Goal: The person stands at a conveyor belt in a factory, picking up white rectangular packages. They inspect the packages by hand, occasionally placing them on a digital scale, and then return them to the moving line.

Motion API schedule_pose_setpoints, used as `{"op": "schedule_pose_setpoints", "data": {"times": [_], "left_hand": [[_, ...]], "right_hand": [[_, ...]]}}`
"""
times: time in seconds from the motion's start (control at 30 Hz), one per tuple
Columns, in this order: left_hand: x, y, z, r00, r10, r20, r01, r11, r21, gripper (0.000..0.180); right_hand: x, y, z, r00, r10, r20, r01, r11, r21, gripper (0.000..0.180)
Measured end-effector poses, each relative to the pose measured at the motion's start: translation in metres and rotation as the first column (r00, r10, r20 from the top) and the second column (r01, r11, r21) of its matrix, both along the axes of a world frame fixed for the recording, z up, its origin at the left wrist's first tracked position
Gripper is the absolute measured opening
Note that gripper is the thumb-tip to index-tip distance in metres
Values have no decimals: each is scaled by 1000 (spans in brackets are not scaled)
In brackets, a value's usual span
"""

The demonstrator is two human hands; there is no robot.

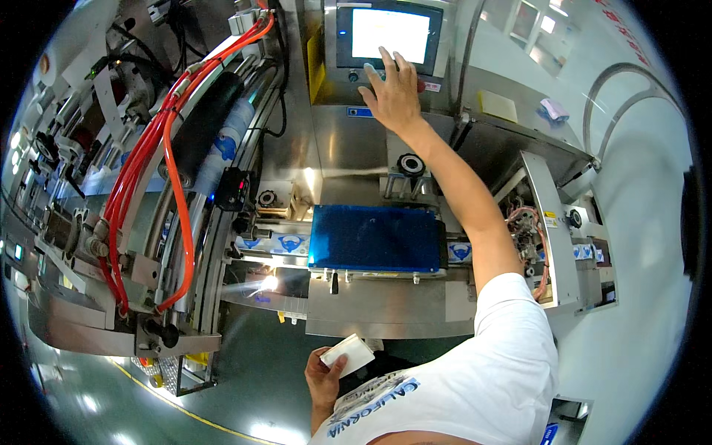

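My right hand is raised to a control panel at the far side, fingers spread, with nothing held. Its fingertips overlap the lower edge of a lit touchscreen; whether they touch it I cannot tell. Buttons below the screen are partly covered by that hand. Near my body, my left hand is closed around a small white rectangular block, like a stack of paper or cards, thumb on top. Between the hands lies the packaging machine's blue cover, over a strip of printed film.
Red air hoses arch over rollers and a film roll at left. A black knob stands behind the cover. On the steel ledge at right rest a pale yellow pad and a crumpled cloth. Exposed wiring sits right of my arm.
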State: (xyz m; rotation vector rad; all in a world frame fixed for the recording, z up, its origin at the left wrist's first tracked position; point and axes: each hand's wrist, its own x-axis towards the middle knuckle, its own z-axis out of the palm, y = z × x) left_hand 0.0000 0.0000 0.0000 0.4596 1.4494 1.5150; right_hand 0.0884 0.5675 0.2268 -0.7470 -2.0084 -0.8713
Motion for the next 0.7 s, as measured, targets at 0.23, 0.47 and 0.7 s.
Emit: {"op": "schedule_pose_setpoints", "data": {"times": [0.23,0.47,0.7], "left_hand": [[-7,7,18,999,-35,-11,35,997,65,34],[-11,10,31,999,32,0,-32,994,106,35],[-19,-14,42,973,228,-32,-220,963,158,39]], "right_hand": [[-1,-97,-13,944,147,-294,-191,973,-127,34],[3,-214,-68,746,402,-530,-661,355,-661,37],[18,-327,-122,521,633,-572,-350,-453,-820,50]]}}
